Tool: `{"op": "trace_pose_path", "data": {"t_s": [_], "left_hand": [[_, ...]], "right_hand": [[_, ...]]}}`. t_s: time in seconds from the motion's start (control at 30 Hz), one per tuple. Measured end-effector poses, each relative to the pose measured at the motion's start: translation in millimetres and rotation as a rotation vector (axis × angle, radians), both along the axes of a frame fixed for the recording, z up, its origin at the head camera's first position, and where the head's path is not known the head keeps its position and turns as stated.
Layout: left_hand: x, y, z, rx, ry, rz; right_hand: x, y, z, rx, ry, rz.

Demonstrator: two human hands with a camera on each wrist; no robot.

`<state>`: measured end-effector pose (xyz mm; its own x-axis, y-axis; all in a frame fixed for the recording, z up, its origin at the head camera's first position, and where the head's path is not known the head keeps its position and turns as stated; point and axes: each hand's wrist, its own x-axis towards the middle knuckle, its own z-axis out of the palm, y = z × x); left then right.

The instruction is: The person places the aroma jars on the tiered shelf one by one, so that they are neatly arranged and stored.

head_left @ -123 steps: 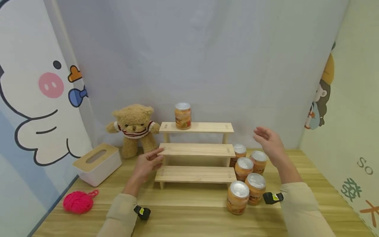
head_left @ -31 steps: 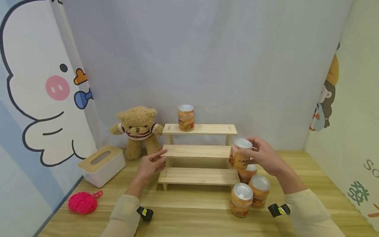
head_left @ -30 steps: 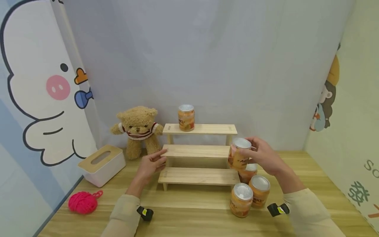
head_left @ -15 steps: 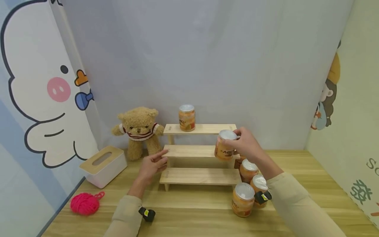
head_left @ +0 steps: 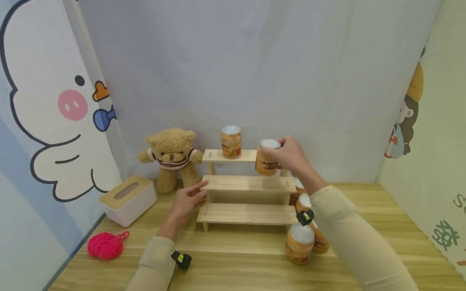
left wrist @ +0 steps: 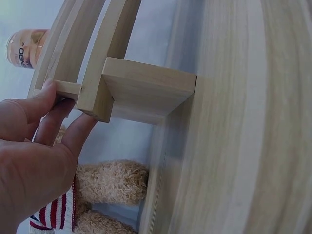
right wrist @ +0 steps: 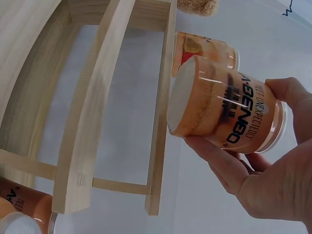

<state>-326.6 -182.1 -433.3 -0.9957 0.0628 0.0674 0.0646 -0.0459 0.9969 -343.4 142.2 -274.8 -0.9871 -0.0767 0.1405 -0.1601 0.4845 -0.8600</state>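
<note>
Right fingers (right wrist: 222, 163) round jar (right wrist: 229, 107), shelved jar (head_left: 231, 142) near

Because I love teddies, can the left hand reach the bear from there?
Probably yes: the left hand is in front of the teddy bear, with nothing seen between them. It would first have to let go of the wooden shelf.

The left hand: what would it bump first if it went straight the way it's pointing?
The middle board of the wooden stand. The left hand seems to touch that board's left end, so it would probably push there right away; exact contact is unclear.
</note>
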Motion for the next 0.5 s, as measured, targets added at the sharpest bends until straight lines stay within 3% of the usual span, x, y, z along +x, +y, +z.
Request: {"op": "trace_pose_path", "data": {"t_s": [0.3, 0.5], "left_hand": [[0.4, -0.2, -0.4, 0.003, 0.003, 0.005], [-1.5, 0.0, -0.9, 0.003, 0.003, 0.011]], "right_hand": [[-24.9, -16.1, 4.0, 0.053, 0.088, -0.135], [-37.1, -24.3, 5.3, 0.064, 0.099, -0.147]]}}
